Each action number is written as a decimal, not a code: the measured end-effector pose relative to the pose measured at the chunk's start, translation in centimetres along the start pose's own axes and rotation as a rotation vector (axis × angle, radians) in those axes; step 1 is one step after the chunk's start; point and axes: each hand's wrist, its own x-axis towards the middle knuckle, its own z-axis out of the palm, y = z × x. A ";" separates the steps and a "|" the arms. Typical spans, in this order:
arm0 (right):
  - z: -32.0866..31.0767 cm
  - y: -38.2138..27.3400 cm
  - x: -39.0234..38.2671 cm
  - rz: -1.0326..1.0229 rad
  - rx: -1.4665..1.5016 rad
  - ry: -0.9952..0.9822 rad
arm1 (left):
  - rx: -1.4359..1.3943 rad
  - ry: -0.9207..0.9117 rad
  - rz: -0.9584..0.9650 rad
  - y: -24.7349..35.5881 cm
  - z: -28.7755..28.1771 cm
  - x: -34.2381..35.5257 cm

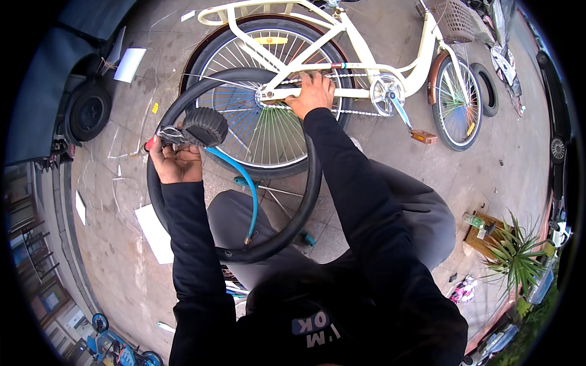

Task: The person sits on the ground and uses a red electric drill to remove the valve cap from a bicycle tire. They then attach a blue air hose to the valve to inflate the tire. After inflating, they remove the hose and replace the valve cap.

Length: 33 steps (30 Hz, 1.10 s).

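Observation:
In my left hand [176, 163] I grip a black ribbed, rounded device, perhaps an air gauge [206, 126], with a red tip beside my fingers. A blue hose [249, 189] curves from it down to a fitting on a black inner tube [293, 235]. The fat tube loops over my legs and across the rear wheel [244, 52], passing out of sight near the frame and my right arm. My right hand [314, 94] is closed over the rear frame bar of a cream bicycle [360, 46], beside the axle and chain [360, 113].
Teal-handled tools [246, 182] lie on the paving near my knees. A loose black tyre [485, 88] rests by the front wheel [456, 100]. White sheets [155, 233] lie at left, near a dark vehicle [46, 79]. A potted plant [516, 253] and wooden box [485, 232] stand right.

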 end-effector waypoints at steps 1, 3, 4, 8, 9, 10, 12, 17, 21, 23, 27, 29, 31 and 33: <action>-0.5 -0.4 0.9 -0.020 -0.041 -0.105 | 0.006 -0.032 -0.007 -0.3 0.0 -0.2; 0.7 0.1 0.5 -0.128 -0.124 -0.123 | -0.025 -0.053 -0.043 -1.0 -0.4 -0.2; 0.8 0.4 1.0 -0.137 -0.114 -0.133 | -0.043 -0.041 -0.048 -1.4 0.0 -0.2; 0.9 1.0 1.4 -0.196 -0.175 -0.182 | -0.039 -0.078 -0.079 -2.6 0.4 -0.1; 1.0 0.7 1.2 -0.197 -0.202 -0.186 | -0.034 -0.110 -0.095 -2.7 -0.1 0.1; 1.2 0.5 0.8 -0.200 -0.205 -0.125 | -0.044 -0.187 -0.110 -2.7 0.3 -0.1; 1.5 0.2 1.1 -0.187 -0.245 -0.095 | -0.001 -0.072 -0.057 -3.4 1.4 -0.2; 2.1 1.0 1.4 -0.209 -0.273 -0.081 | 0.069 -0.053 -0.058 -4.0 1.1 0.8; 1.0 0.3 1.2 -0.211 -0.211 -0.110 | 0.159 0.019 -0.238 -5.9 -1.9 3.0; 0.7 1.4 1.1 -0.247 -0.127 -0.097 | 0.195 0.022 -0.278 -7.5 -3.1 3.3; -1.1 0.5 -0.4 -0.102 0.178 0.044 | 0.193 -0.009 -0.258 -9.7 -3.8 2.9; -1.4 0.3 -2.1 0.173 0.444 -0.029 | 0.202 -0.002 -0.237 -10.4 -2.6 3.0; -0.8 1.6 -4.3 0.363 0.421 -0.035 | 0.267 0.044 -0.257 -11.0 -2.1 3.9; 1.0 3.6 -6.9 0.433 0.316 -0.028 | 0.333 0.051 -0.292 -11.6 -1.9 5.0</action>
